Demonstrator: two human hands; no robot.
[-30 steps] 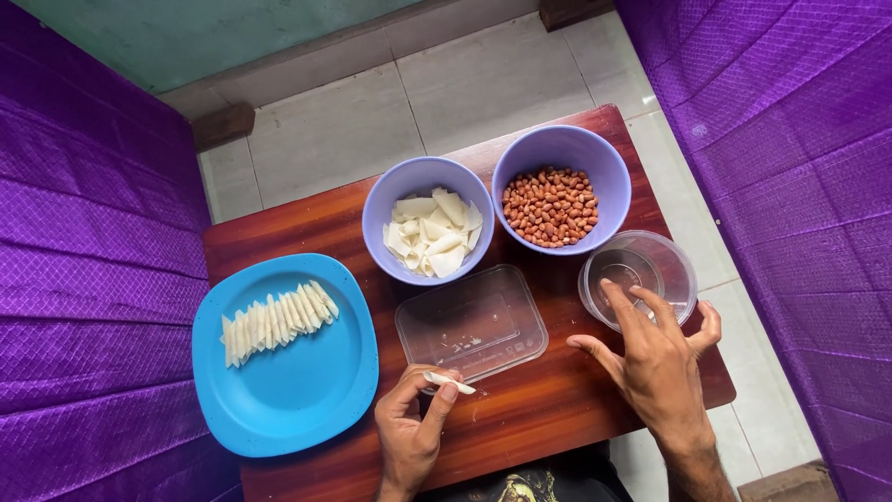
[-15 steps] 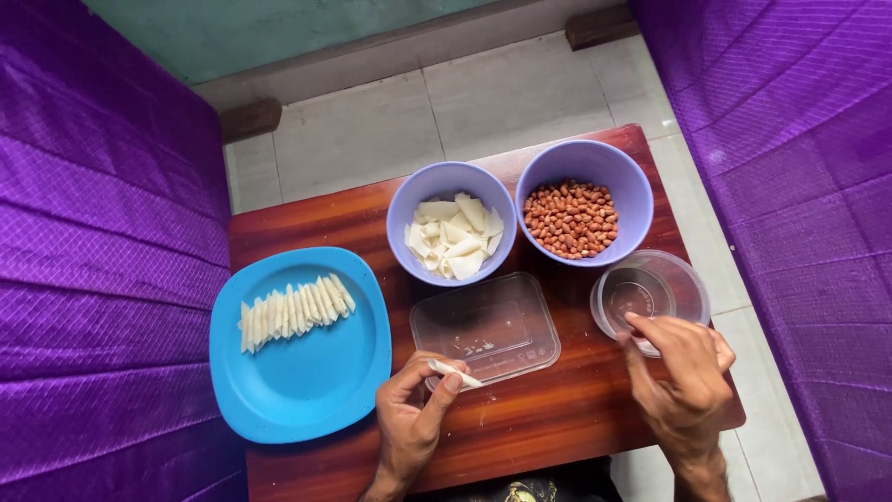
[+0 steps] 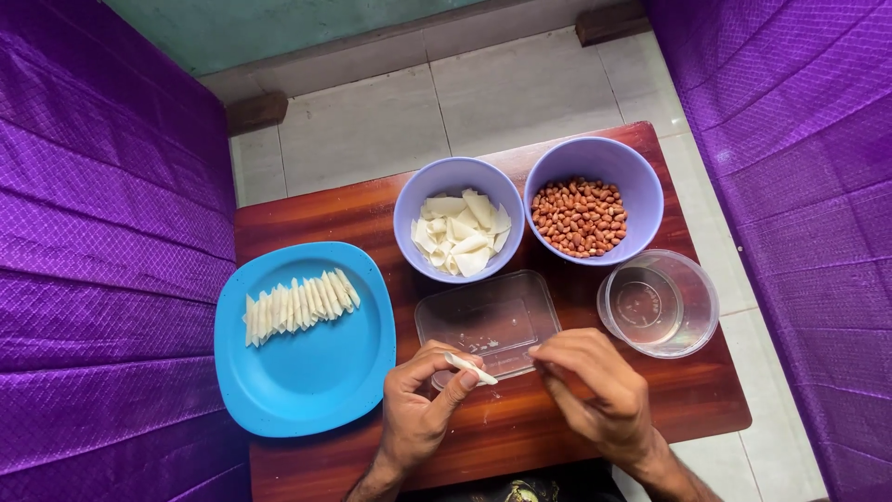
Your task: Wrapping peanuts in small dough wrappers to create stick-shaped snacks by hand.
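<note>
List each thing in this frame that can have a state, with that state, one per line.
left hand: pinching a small white roll
right hand: fingers curled, beside the roll, contact unclear
blue plate: holds a row of white rolls
left purple bowl: holds white wrapper pieces
right purple bowl: part-filled with peanuts
clear rectangular tray: nearly empty
clear round tub: lidless, upright

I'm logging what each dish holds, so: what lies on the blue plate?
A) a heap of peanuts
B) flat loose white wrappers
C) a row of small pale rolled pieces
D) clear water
C: the blue plate carries a neat row of small pale rolled pieces, while the peanuts sit in a purple bowl.
</note>
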